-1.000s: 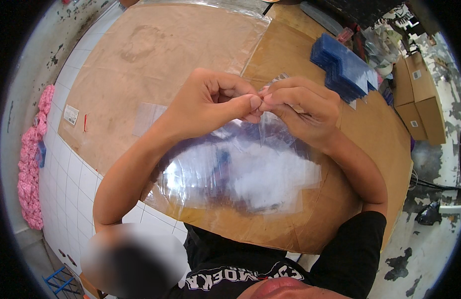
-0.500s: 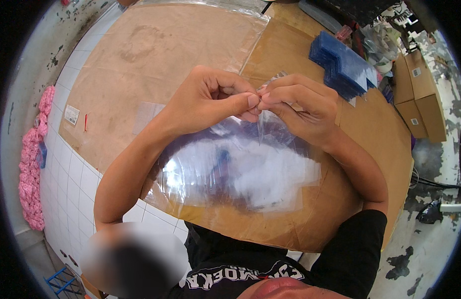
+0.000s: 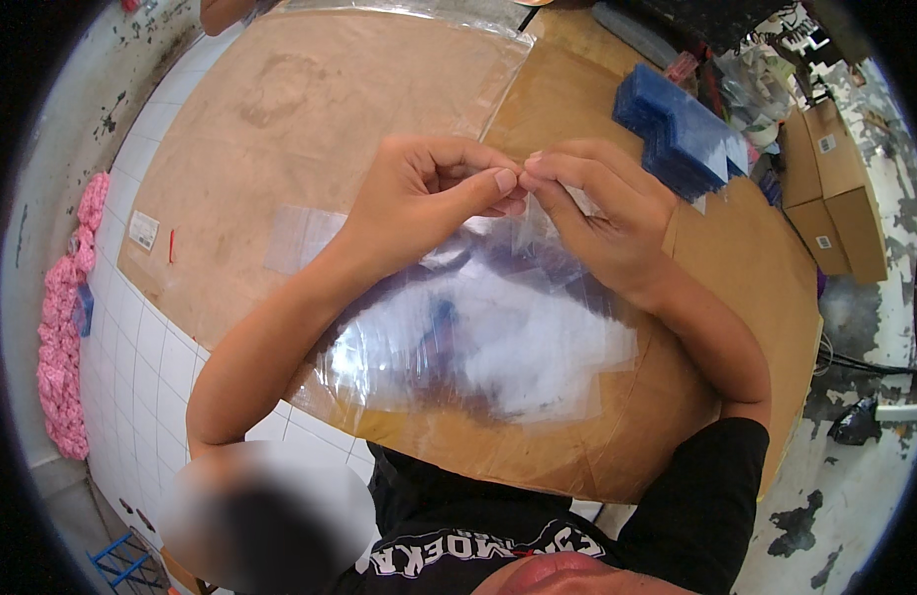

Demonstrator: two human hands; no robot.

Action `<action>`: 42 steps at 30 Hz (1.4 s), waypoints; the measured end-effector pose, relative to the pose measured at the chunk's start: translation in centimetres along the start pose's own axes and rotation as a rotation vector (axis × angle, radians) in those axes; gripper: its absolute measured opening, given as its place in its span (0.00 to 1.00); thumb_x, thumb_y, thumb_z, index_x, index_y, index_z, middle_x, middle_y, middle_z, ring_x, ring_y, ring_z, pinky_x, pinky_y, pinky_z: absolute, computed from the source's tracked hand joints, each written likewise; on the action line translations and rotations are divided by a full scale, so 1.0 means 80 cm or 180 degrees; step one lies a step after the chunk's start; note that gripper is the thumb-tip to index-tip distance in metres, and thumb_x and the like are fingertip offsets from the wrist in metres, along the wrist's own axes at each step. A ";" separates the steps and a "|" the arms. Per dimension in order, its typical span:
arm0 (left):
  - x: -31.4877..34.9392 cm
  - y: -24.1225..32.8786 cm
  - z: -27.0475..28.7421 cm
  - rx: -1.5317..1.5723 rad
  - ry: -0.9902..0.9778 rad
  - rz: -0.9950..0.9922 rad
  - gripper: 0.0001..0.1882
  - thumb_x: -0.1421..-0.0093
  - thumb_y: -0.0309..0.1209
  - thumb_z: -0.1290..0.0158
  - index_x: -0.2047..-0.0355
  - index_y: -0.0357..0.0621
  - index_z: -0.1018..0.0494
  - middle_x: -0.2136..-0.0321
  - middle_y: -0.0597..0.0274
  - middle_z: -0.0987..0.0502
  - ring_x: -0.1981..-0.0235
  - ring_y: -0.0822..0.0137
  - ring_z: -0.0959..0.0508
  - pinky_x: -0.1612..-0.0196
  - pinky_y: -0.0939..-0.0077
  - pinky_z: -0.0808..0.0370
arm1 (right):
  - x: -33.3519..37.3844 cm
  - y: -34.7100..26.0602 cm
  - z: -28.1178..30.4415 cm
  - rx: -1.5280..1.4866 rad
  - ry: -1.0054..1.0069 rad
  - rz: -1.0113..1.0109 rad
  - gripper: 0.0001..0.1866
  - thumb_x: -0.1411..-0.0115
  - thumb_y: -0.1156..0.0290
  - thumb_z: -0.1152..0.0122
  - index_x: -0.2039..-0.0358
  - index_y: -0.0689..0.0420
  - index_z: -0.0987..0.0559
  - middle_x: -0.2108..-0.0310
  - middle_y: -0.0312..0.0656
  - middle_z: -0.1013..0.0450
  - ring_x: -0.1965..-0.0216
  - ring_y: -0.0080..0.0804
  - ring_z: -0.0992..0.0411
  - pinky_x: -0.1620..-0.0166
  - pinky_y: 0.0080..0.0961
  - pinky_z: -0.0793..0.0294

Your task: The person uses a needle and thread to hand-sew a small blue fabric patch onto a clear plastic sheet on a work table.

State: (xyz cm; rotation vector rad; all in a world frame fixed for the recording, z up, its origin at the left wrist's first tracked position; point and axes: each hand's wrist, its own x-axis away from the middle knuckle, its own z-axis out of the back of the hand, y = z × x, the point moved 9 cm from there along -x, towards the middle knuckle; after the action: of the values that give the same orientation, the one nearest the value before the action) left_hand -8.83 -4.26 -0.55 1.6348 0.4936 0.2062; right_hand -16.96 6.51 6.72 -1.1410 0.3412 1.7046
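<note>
Over the middle of the table, my left hand and my right hand meet at their fingertips. Thumb and index finger of each are pinched together on the edge of a thin clear plastic sheet. Its lower part hangs below the fingers, and what lies right between the fingertips is too small to make out. Beneath my hands a spread of overlapping glossy clear plastic sheets lies on the brown table cover. Another clear piece sticks out by my left forearm.
A stack of blue-tinted plastic pieces sits at the far right of the brown table. Cardboard boxes stand beyond it. A white label and a small red strip lie at left. Pink bundles rest along the wall.
My hands have shifted slightly, with the fingertips a little farther from me. The clear sheet has dropped below my right fingers, and more of the piece by my left forearm shows.
</note>
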 end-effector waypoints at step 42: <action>0.007 0.003 -0.006 -0.0016 0.0254 -0.0118 0.10 0.35 0.24 0.47 0.58 0.28 0.23 0.64 0.53 0.19 0.64 0.68 0.18 0.56 0.75 0.19 | 0.008 -0.008 -0.004 0.0187 0.0091 0.0267 0.09 0.53 0.81 0.32 0.71 0.57 0.21 0.72 0.39 0.24 0.76 0.33 0.25 0.74 0.25 0.27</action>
State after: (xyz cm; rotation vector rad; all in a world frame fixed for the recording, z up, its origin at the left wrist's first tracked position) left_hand -8.46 -3.59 -0.33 1.6158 0.5833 0.2455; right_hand -16.29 6.95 6.23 -1.1225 0.4596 1.7410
